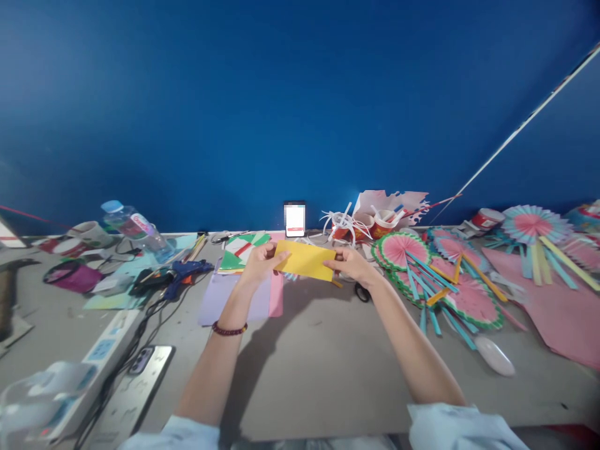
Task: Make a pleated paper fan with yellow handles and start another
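Note:
A yellow rectangle of paper (305, 260) is held up above the table, stretched between both hands and tilted slightly down to the right. My left hand (260, 261) pinches its left end, thumb on the near face. At the opposite end, my right hand (350, 265) grips the paper the same way. Behind and below the left hand lie sheets of purple paper (244, 297) and pink paper (277, 294). Black scissor handles (362, 292) show beside the right wrist, the rest of that tool being hidden.
Watermelon-patterned paper fans (405, 251) spread on the right, near a white computer mouse (494, 356). A lit phone (295, 219) stands against the blue wall. Left are a power strip (105, 350), a blue glue gun (185, 275), a tipped bottle (138, 228) and another phone (135, 387).

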`<state>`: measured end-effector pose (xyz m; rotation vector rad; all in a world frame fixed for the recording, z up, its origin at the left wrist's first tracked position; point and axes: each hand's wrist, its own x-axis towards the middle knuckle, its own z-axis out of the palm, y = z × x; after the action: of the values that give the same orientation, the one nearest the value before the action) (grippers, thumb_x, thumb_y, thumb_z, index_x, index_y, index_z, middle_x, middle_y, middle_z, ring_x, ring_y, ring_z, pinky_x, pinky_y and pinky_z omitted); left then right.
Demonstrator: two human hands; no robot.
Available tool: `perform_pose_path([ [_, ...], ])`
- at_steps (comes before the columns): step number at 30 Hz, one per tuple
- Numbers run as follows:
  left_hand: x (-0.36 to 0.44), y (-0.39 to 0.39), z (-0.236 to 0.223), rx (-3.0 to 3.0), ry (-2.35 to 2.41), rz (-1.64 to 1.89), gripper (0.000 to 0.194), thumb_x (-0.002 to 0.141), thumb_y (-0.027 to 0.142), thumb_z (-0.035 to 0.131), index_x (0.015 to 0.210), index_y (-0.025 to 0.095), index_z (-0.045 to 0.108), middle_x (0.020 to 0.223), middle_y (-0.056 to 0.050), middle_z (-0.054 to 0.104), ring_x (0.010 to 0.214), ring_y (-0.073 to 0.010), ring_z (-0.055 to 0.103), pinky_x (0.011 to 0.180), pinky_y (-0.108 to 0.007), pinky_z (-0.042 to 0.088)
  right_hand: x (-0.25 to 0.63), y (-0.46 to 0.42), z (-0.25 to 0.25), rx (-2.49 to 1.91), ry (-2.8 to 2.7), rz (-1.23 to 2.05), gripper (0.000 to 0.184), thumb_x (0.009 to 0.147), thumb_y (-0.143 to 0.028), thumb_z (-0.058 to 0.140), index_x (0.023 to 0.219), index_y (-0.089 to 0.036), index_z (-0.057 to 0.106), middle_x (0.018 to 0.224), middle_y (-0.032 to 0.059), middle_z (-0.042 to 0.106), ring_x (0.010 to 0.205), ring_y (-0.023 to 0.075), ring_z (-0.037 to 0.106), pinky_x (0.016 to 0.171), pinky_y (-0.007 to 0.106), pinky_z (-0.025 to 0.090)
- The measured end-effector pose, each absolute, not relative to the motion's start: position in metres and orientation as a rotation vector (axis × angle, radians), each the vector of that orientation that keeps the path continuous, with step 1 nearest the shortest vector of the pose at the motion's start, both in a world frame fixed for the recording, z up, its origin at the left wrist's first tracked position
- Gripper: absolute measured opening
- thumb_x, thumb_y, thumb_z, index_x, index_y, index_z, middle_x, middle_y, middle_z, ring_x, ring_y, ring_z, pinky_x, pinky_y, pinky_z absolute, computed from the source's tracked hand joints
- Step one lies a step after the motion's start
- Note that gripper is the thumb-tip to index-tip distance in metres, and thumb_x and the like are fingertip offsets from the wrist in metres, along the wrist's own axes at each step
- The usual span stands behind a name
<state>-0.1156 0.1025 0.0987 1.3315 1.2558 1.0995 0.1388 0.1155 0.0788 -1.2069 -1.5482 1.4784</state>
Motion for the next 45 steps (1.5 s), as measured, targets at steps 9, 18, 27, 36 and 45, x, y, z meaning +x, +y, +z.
perform_pose_path([
  [9, -0.121, 0.099, 0.107, 1.308, 1.152, 1.122, 0.046, 0.058, 0.053, 0.079, 0.083, 0.015, 0.069, 0.067, -0.002, 0.067, 0.054, -0.0140, 0.060, 0.048, -0.026, 0.052, 0.140, 0.119, 0.083, -1.039, -1.359, 1.472, 0.040, 0.055, -0.043, 0.082, 0.080, -0.017, 0.065, 0.067, -0.0013, 0.065, 0.048, 0.0090, 0.055, 0.048, 0.023, 0.049],
  [18, -0.140, 0.103, 0.094, 1.207, 0.874, 0.770, 0.074, 0.069, 0.083, 0.046, 0.085, 0.016, 0.073, 0.069, -0.009, 0.067, 0.060, -0.0170, 0.062, 0.055, -0.027, 0.049, 0.149, 0.109, 0.096, -0.991, -1.593, 1.475, 0.031, 0.063, -0.041, 0.077, 0.081, -0.017, 0.071, 0.071, 0.0011, 0.068, 0.061, 0.0130, 0.061, 0.058, 0.026, 0.052],
  [27, -0.084, 0.085, 0.092, 1.344, 0.715, 0.305, 0.058, 0.072, 0.070, 0.059, 0.095, 0.019, 0.072, 0.092, -0.009, 0.073, 0.086, -0.0211, 0.067, 0.077, -0.031, 0.051, 0.140, 0.092, 0.110, -0.974, -2.150, 1.402, 0.025, 0.080, -0.028, 0.056, 0.094, -0.019, 0.075, 0.084, 0.0025, 0.071, 0.072, 0.0140, 0.061, 0.063, 0.022, 0.048],
  [36, -0.071, 0.076, 0.097, 1.302, 0.613, 0.358, 0.049, 0.075, 0.059, 0.065, 0.104, 0.019, 0.068, 0.091, -0.008, 0.074, 0.090, -0.0234, 0.069, 0.085, -0.037, 0.051, 0.140, 0.095, 0.107, -0.945, -2.029, 1.227, 0.025, 0.083, -0.030, 0.055, 0.097, -0.020, 0.073, 0.097, 0.0053, 0.071, 0.087, 0.0175, 0.064, 0.075, 0.028, 0.051],
  [45, -0.064, 0.079, 0.092, 1.272, 0.906, 0.808, 0.042, 0.072, 0.054, 0.069, 0.088, 0.016, 0.066, 0.068, -0.002, 0.066, 0.062, -0.0149, 0.063, 0.059, -0.025, 0.048, 0.136, 0.099, 0.105, -1.092, -1.585, 1.384, 0.038, 0.077, -0.048, 0.066, 0.097, -0.016, 0.069, 0.083, 0.0049, 0.070, 0.067, 0.0144, 0.065, 0.065, 0.029, 0.055],
])
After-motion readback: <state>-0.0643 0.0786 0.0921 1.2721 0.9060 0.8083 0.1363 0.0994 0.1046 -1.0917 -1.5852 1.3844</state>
